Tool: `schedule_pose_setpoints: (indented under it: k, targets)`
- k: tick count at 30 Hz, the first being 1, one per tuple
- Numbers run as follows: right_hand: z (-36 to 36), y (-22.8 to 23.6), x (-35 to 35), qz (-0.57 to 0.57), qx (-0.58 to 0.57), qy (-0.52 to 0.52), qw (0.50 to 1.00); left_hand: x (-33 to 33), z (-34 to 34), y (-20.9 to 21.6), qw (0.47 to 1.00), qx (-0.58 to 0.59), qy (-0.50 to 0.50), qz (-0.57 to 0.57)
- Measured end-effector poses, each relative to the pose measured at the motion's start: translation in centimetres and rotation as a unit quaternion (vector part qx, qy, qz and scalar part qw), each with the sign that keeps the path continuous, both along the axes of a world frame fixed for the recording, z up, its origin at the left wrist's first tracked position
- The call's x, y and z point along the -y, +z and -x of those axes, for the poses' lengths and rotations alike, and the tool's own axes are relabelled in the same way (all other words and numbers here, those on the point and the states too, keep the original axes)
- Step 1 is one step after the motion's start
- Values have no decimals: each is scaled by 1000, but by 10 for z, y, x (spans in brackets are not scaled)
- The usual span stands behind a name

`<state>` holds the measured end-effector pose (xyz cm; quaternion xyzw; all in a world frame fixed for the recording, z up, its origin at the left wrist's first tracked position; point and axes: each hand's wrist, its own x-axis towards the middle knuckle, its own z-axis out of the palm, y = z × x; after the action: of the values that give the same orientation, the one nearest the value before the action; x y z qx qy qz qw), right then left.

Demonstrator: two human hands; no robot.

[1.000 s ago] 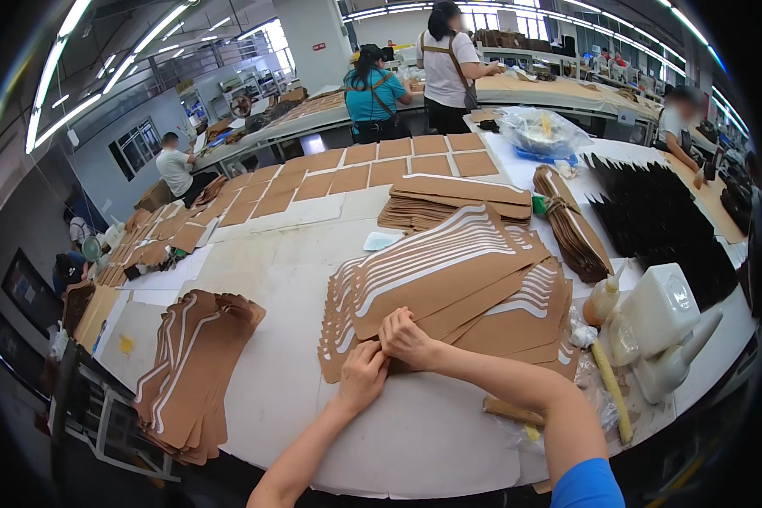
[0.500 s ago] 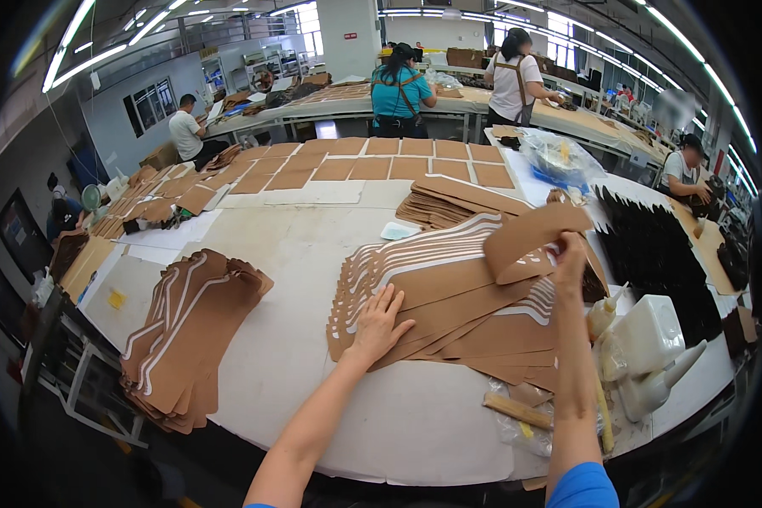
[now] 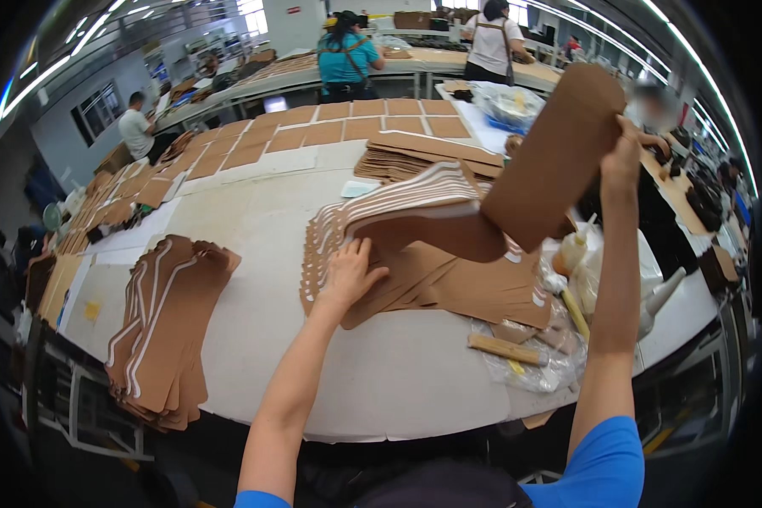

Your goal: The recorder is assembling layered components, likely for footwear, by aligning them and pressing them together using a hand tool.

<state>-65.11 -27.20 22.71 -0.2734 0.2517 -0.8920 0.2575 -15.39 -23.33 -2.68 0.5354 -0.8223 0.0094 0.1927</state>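
My right hand (image 3: pixel 621 157) is raised on the right, its fingers closed on the edge of a long brown panel (image 3: pixel 554 152) that looks like leather. The panel bends down from there, and its other end reaches the stack near my left hand. My left hand (image 3: pixel 351 273) rests on the left part of the fanned stack of brown panels (image 3: pixel 474 284), fingers stretched and thumb apart. White strips run along the edges of the stacked panels. The lifted panel covers part of the stack.
Another pile of brown panels (image 3: pixel 173 326) overhangs the table's left front edge. Beyond the stack lies a further pile (image 3: pixel 415 157), with rows of brown pieces (image 3: pixel 330 125) behind. Plastic bottles (image 3: pixel 571 250) and a wooden stick (image 3: pixel 506 348) are at right. Several people work farther off.
My right hand has lifted the panel higher and to the right, so that it has swung up off the stack. My left hand stays on the stack. The whole view has shifted.
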Motion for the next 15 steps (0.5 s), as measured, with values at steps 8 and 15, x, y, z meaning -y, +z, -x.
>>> schedule_pose_setpoints:
  k: [8, 15]
  targets:
    - [131, 40, 42, -36, -20, -125, 991, 31, 43, 8, 997, 74, 19, 10]
    - [-59, 43, -71, 43, -255, -23, 966, 19, 1, 18, 997, 62, 14, 32]
